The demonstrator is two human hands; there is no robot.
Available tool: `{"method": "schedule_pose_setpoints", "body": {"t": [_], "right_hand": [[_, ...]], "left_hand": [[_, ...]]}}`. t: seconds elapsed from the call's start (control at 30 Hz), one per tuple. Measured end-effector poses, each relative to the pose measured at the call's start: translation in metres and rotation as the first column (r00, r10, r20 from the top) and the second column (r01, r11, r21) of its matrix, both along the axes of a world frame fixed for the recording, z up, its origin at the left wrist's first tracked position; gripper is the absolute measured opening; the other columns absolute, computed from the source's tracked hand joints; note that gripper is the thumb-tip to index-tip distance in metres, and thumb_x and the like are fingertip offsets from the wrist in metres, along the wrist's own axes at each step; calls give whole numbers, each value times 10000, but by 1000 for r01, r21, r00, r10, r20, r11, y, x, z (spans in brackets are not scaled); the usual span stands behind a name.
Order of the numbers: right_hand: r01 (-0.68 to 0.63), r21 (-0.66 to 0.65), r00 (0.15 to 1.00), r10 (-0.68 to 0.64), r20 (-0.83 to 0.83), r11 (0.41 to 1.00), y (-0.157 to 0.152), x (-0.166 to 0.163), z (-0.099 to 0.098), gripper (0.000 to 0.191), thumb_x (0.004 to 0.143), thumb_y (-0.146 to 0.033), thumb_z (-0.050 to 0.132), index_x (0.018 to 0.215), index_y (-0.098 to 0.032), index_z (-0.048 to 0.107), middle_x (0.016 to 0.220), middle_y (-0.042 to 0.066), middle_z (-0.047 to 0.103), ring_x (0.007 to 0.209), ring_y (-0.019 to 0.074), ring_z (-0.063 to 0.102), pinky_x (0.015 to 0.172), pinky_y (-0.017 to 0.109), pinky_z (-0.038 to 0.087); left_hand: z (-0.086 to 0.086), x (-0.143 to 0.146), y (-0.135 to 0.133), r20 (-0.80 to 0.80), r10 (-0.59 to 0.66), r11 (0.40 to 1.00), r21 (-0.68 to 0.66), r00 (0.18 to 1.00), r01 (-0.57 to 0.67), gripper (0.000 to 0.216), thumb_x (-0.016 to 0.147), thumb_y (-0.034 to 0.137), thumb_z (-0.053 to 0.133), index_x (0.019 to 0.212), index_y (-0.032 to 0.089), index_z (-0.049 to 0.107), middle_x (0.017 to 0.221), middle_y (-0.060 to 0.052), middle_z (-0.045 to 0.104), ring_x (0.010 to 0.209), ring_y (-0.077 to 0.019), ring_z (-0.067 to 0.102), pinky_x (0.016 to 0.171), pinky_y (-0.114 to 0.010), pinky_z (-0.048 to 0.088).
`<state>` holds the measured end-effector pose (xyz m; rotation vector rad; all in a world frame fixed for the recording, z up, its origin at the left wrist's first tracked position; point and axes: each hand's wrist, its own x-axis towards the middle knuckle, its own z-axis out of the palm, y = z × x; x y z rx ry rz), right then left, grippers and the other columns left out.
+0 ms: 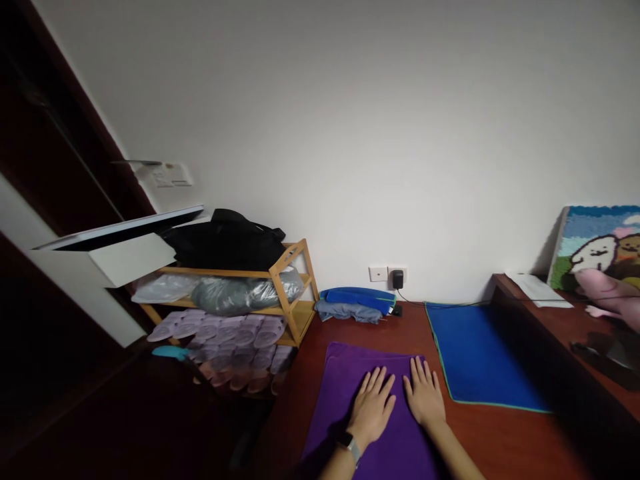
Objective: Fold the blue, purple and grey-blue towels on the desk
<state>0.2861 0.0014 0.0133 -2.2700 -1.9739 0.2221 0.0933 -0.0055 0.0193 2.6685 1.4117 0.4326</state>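
Note:
A purple cloth (335, 400) lies spread on the reddish-brown table (493, 433), its near part running out of the bottom of the view. My left hand (373, 407), with a watch on the wrist, rests flat on the middle of the cloth, fingers spread. Near the cloth's far right corner, my right hand (425, 393) lies palm down with its fingers stretched out. Neither hand grips anything. To the right of the purple cloth is a flat blue cloth (485, 353) with a green edge.
Folded blue and grey cloths (355, 305) sit against the wall, below a socket with a black plug (397, 280). On the left stands a wooden rack (295, 293) holding slippers (235, 327) and a black bag (230, 243). A raised shelf with a pink toy (607, 293) borders the right.

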Motion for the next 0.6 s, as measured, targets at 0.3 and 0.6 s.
{"method": "schedule_pose_setpoints", "body": {"t": [0.3, 0.6], "right_hand": [[11, 50, 1000, -12, 8, 999, 2, 3, -28, 757, 986, -568, 193, 1612, -143, 215, 1695, 41, 189, 1578, 254, 109, 1278, 474, 93], [26, 20, 999, -27, 45, 999, 18, 0, -12, 710, 985, -510, 224, 1607, -169, 261, 1687, 44, 249, 1565, 253, 181, 1273, 486, 88]], "left_hand": [[-12, -72, 60, -48, 228, 973, -26, 973, -229, 555, 1050, 554, 319, 1574, 373, 360, 1669, -32, 340, 1540, -279, 287, 1250, -548, 233], [-14, -135, 81, -90, 332, 942, -11, 939, -334, 590, 1045, 567, 303, 1565, 307, 400, 1667, -53, 345, 1543, -263, 280, 1241, -488, 268]]}}
